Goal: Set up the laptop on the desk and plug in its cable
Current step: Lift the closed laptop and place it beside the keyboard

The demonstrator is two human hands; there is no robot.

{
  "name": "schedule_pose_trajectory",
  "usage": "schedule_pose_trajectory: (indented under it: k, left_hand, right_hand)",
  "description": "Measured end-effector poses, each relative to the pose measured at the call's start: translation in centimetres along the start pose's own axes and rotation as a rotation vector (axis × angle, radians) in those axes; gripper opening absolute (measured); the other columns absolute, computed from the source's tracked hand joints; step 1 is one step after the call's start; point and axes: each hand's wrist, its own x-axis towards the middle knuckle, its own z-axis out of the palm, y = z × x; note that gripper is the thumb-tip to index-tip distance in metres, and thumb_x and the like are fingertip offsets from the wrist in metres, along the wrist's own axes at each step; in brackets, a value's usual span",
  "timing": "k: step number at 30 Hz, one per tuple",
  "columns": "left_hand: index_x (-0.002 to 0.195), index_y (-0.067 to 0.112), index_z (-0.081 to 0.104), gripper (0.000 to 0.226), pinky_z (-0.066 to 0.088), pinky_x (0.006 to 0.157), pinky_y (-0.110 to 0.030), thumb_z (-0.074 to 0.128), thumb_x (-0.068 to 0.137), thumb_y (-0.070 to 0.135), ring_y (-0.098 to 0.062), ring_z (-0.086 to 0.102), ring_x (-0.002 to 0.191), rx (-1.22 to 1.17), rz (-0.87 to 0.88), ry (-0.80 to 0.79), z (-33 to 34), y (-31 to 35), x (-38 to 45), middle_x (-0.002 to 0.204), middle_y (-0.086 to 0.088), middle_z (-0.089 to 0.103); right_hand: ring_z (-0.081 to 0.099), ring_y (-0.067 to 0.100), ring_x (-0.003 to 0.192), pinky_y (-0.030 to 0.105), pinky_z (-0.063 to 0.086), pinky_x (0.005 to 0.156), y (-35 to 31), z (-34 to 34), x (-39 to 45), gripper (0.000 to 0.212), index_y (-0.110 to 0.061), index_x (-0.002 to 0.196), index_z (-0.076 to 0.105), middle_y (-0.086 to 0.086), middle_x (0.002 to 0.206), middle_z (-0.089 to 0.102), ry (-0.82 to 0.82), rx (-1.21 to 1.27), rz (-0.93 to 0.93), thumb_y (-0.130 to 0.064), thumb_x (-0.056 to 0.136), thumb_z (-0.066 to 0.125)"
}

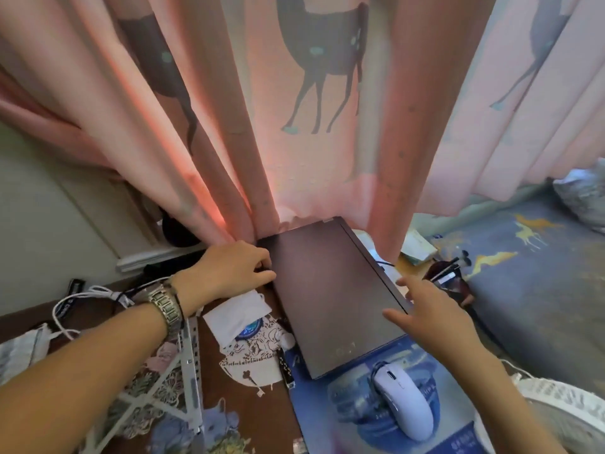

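A closed grey laptop (330, 290) lies flat on the desk, its far end under the pink curtain. My left hand (234, 268), a metal watch on its wrist, is at the laptop's left edge near the far corner, fingers curled around something dark and small there; I cannot tell whether it is a plug. My right hand (425, 314) hovers over the laptop's right edge with fingers spread and holds nothing. A thin dark cable (386, 263) runs off the laptop's right side. White cables (95, 294) lie at the left.
A white mouse (404, 404) sits on a blue mouse pad (327, 417) in front of the laptop. A white folded cloth (237, 311), a white metal stand (190, 371) and a small dark stick (286, 371) lie left of it. A white fan grille (563, 417) is at right.
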Motion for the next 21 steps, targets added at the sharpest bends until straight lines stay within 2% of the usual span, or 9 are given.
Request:
schedule_pose_trajectory:
  k: [2, 5, 9, 13, 15, 18, 21]
  left_hand:
    - [0.112, 0.029, 0.06, 0.038, 0.044, 0.065, -0.03, 0.047, 0.086, 0.054, -0.01, 0.055, 0.083, -0.034, 0.068, -0.036, 0.5, -0.5, 1.9, 0.108, 0.005, 0.066]
    - [0.123, 0.027, 0.052, 0.048, 0.05, 0.082, -0.038, 0.047, 0.086, 0.057, -0.018, 0.061, 0.099, -0.031, 0.15, -0.096, 1.5, -0.3, 5.0, 0.118, 0.001, 0.064]
    - [0.135, 0.03, 0.039, 0.064, 0.047, 0.087, -0.041, 0.047, 0.082, 0.064, -0.025, 0.055, 0.109, 0.006, 0.195, -0.185, 3.2, 0.2, 8.7, 0.126, -0.004, 0.057]
    - [0.144, 0.032, 0.025, 0.083, 0.044, 0.095, -0.047, 0.05, 0.075, 0.071, -0.03, 0.048, 0.121, -0.01, 0.199, -0.26, 5.0, -0.6, 12.0, 0.137, -0.008, 0.049]
    - [0.146, 0.031, 0.019, 0.092, 0.041, 0.099, -0.049, 0.052, 0.072, 0.074, -0.032, 0.044, 0.124, -0.002, 0.208, -0.302, 5.9, -1.2, 13.6, 0.14, -0.011, 0.046]
    - [0.148, 0.031, 0.011, 0.101, 0.037, 0.103, -0.048, 0.055, 0.068, 0.075, -0.034, 0.036, 0.131, 0.049, 0.234, -0.36, 7.3, -2.0, 16.0, 0.147, -0.014, 0.036]
    - [0.149, 0.032, 0.005, 0.11, 0.035, 0.105, -0.047, 0.055, 0.062, 0.079, -0.033, 0.03, 0.134, 0.058, 0.233, -0.406, 8.7, -3.0, 18.0, 0.152, -0.011, 0.028]
  right_hand:
    - [0.058, 0.026, 0.107, 0.04, 0.052, 0.081, -0.1, 1.6, -0.7, 0.064, -0.021, 0.133, 0.039, 0.006, 0.127, 0.053, -0.018, 0.049, 0.109, -0.046, 0.08, 0.064]
    - [0.055, 0.029, 0.107, 0.04, 0.048, 0.082, 0.2, 3.9, -1.3, 0.069, -0.015, 0.135, 0.033, 0.013, 0.129, 0.049, -0.019, 0.14, 0.231, -0.043, 0.08, 0.067]
    - [0.047, 0.036, 0.119, 0.044, 0.044, 0.093, 0.3, 7.3, -0.7, 0.088, -0.014, 0.143, 0.022, 0.019, 0.134, 0.044, -0.028, 0.315, 0.365, -0.04, 0.076, 0.073]
    - [0.043, 0.037, 0.12, 0.041, 0.039, 0.093, 0.5, 10.5, 0.8, 0.102, -0.021, 0.147, 0.008, 0.022, 0.136, 0.035, -0.054, 0.488, 0.462, -0.039, 0.073, 0.076]
    - [0.04, 0.038, 0.123, 0.041, 0.038, 0.093, 0.2, 11.8, 1.6, 0.107, -0.025, 0.147, 0.001, 0.022, 0.143, 0.023, -0.067, 0.569, 0.511, -0.036, 0.072, 0.076]
    - [0.026, 0.04, 0.137, 0.042, 0.035, 0.102, -0.5, 13.5, 2.2, 0.112, -0.029, 0.147, -0.006, 0.018, 0.154, -0.008, -0.035, 0.64, 0.565, -0.033, 0.073, 0.077]
    - [0.015, 0.038, 0.143, 0.039, 0.032, 0.107, -1.2, 15.2, 2.4, 0.116, -0.034, 0.146, -0.011, 0.012, 0.153, -0.03, 0.002, 0.72, 0.624, -0.03, 0.073, 0.079]
